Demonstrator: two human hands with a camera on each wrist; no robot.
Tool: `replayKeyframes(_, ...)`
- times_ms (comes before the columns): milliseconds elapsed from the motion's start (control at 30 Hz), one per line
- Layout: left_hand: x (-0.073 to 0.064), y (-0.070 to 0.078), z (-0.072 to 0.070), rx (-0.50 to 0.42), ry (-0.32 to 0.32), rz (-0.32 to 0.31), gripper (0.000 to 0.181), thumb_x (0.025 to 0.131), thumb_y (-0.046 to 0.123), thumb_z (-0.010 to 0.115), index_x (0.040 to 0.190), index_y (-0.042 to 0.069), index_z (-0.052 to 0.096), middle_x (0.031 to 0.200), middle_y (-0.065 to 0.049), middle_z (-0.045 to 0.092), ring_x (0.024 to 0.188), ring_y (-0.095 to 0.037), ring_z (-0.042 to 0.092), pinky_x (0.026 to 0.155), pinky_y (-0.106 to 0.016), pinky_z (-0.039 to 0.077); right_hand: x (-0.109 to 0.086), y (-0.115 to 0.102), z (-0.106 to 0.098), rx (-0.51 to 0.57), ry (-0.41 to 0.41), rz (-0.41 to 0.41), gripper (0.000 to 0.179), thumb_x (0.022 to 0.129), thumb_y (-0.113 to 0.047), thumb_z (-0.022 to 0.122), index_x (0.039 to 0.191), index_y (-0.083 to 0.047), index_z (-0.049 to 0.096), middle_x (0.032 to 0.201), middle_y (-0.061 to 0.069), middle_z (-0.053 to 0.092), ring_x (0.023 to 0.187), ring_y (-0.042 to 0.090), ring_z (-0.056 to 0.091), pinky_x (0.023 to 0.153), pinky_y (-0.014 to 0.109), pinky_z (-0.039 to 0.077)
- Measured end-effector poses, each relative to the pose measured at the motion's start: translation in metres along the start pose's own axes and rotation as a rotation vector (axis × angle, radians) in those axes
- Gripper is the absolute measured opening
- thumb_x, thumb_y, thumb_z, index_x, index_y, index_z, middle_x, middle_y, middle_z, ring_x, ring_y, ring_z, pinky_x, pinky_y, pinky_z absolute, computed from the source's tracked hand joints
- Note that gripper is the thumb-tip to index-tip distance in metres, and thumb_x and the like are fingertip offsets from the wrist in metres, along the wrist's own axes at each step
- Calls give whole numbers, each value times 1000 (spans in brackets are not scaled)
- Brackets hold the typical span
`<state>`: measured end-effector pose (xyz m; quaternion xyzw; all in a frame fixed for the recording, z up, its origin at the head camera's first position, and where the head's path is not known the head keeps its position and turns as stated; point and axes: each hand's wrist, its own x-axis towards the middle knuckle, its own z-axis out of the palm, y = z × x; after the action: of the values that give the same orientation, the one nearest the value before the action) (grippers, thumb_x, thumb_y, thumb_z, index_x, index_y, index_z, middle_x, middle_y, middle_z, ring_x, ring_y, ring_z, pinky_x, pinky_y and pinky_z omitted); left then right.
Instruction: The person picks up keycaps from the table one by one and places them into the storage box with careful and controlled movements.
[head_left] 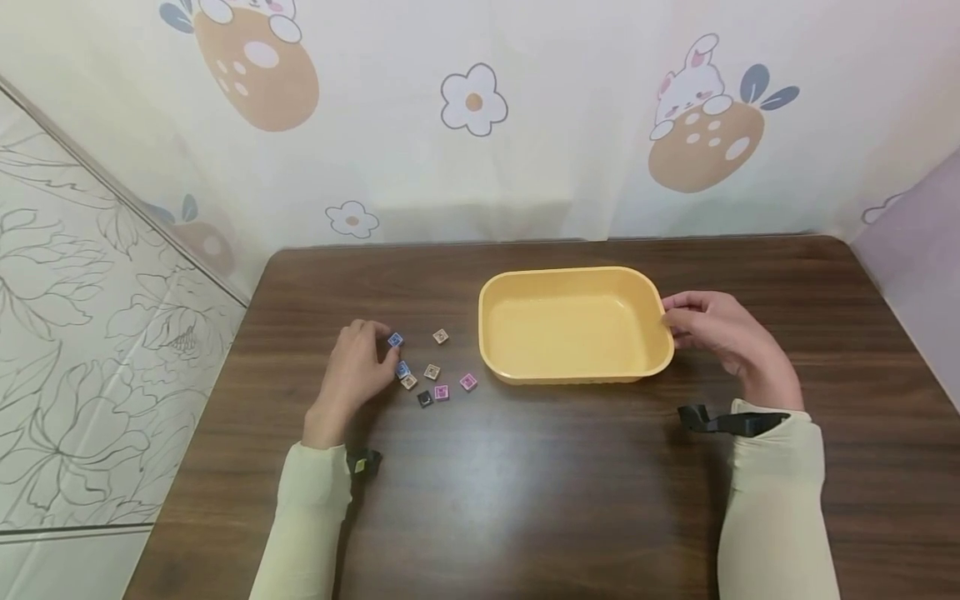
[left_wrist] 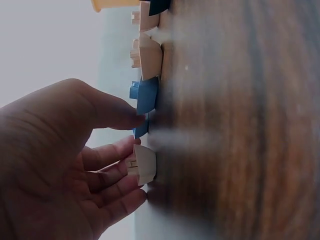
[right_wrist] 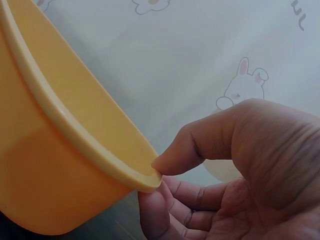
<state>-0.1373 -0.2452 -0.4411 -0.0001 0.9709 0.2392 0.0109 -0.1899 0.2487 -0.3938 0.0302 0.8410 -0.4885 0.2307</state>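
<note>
My left hand (head_left: 356,367) is over the left part of the table, thumb and index finger pinching a small blue keycap (head_left: 395,340). In the left wrist view this keycap (left_wrist: 141,129) shows partly behind the thumb tip. A second blue keycap (left_wrist: 147,95) sits right by the thumb, and a pale keycap (left_wrist: 145,164) stands beyond the fingers. My right hand (head_left: 723,333) grips the right end of a yellow plastic basin (head_left: 577,380); its thumb lies over the rim (right_wrist: 107,162), with fingers beneath.
Between hand and basin lie several more keycaps: beige ones (head_left: 432,372), pink ones (head_left: 468,382) and a black one (head_left: 425,399). The brown wooden table (head_left: 525,500) ends at a patterned curtain (head_left: 420,167) behind. A white floral panel (head_left: 82,333) stands along the left.
</note>
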Motion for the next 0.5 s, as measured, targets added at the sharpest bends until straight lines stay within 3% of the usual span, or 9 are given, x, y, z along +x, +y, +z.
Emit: replayKeyframes(500,0,-9,0,-64,-21,-2,35,95,22,73,122,0,66,132,-19,62,125,-38,51,108,-56,45,0,1,0,-12,1,-4,52,107,-25,54,145,10,45,99,-11,64,84,2,67,79,23,62)
